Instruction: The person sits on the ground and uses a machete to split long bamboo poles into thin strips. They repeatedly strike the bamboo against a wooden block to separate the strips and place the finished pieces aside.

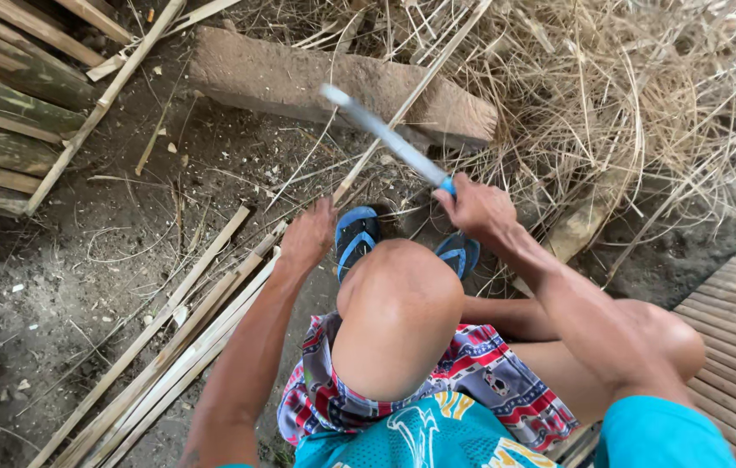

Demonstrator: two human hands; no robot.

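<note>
One view, head camera. Right hand point(476, 208), fingers wrapped tight on the blue handle of a long grey blade point(385, 134), raised above a thin pale bamboo strip point(411, 95). Left hand point(307, 236) pinches that strip's lower end over the dirt ground point(82, 277).

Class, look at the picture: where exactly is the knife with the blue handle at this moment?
In the head view, the knife is just right of centre, held in the right hand, its blade slanting up-left over the bamboo strip held by the left hand, before the wooden block.
</note>
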